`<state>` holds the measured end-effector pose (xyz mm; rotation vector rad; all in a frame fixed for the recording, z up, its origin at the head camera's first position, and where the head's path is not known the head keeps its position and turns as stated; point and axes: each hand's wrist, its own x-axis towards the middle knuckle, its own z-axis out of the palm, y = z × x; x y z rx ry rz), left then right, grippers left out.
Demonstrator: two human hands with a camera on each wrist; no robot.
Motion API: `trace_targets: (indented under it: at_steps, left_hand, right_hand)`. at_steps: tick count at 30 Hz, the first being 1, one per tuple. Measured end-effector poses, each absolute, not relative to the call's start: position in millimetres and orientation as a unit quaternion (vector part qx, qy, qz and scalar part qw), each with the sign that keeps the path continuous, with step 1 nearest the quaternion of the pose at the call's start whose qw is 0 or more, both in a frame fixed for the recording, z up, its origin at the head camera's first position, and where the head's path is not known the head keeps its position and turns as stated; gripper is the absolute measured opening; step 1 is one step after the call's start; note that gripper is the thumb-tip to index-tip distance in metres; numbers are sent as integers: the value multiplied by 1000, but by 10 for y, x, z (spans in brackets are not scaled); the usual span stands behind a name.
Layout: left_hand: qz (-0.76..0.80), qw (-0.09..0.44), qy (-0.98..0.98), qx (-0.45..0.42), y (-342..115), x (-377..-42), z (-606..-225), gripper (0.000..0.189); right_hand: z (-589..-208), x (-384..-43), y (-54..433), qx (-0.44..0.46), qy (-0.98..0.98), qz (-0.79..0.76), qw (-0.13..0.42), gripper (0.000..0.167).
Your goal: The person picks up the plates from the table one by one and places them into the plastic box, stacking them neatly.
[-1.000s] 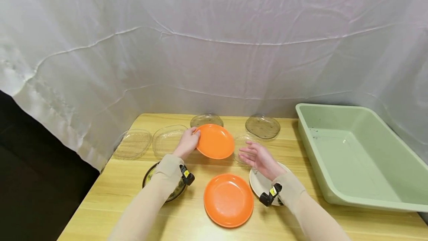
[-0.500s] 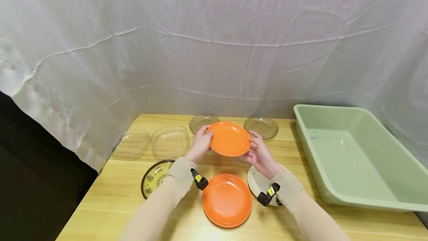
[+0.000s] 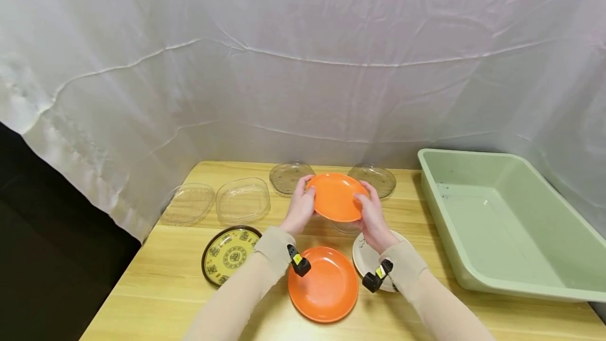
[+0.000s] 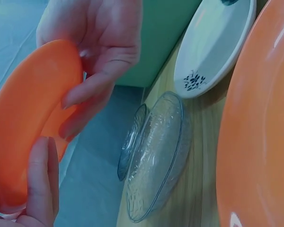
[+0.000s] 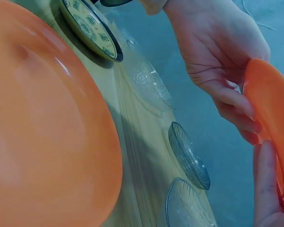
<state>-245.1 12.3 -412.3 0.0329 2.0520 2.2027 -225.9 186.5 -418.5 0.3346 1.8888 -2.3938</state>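
Note:
Both hands hold a small orange plate [image 3: 337, 197] up over the back of the table, tilted. My left hand [image 3: 299, 208] grips its left rim, thumb on the upper face. On the opposite rim my right hand [image 3: 373, 220] does the same, fingers curled underneath, as the left wrist view shows. Below lies a larger orange plate [image 3: 324, 293], partly covered by the left wrist's camera. A clear glass dish [image 3: 344, 227] shows under the held plate, mostly hidden. Beside the right wrist is a white plate [image 3: 363, 257] with a dark flower print [image 4: 194, 81].
A yellow patterned plate [image 3: 234, 257] with a dark rim lies left of the arms. Two clear glass dishes, one oval [image 3: 188, 204] and one squarish [image 3: 242, 201], sit behind it. Smoky glass plates [image 3: 286, 177] line the back. A deep green tub [image 3: 497, 236] fills the right.
The small orange plate has moved right with my left hand. My right hand, free a second ago, has taken hold of its right rim. The yellow plate is more uncovered.

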Motion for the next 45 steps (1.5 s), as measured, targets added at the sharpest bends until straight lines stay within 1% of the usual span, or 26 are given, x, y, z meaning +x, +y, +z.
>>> trace_targets:
  at_steps: [8, 18, 25, 29, 36, 41, 45]
  left_hand:
    - [723, 70, 687, 33, 189, -2466, -4198, 42]
    - [687, 93, 717, 76, 164, -2445, -4188, 45]
    - [641, 75, 758, 92, 150, -2452, -4201, 44]
    - [606, 43, 787, 108, 143, -2477, -4199, 44]
    - [451, -72, 874, 163, 124, -2512, -4167, 42]
    - [397, -110, 895, 172, 113, -2542, -4166, 41]
    - [362, -122, 910, 160, 106, -2565, -4157, 41]
  right_hand:
    - [-4195, -2281, 1902, 126, 626, -770, 15, 60]
    - [-4210, -2261, 1946, 125, 619, -775, 19, 63]
    - [-4204, -2239, 2008, 129, 621, -773, 26, 62]
    - [-4190, -2231, 2058, 133, 620, -773, 29, 63]
    - [-4162, -2206, 2153, 144, 623, -768, 25, 66]
    - [-4125, -2180, 2242, 153, 627, -763, 24, 67]
    - [-4071, -2168, 2316, 152, 627, -764, 24, 67]
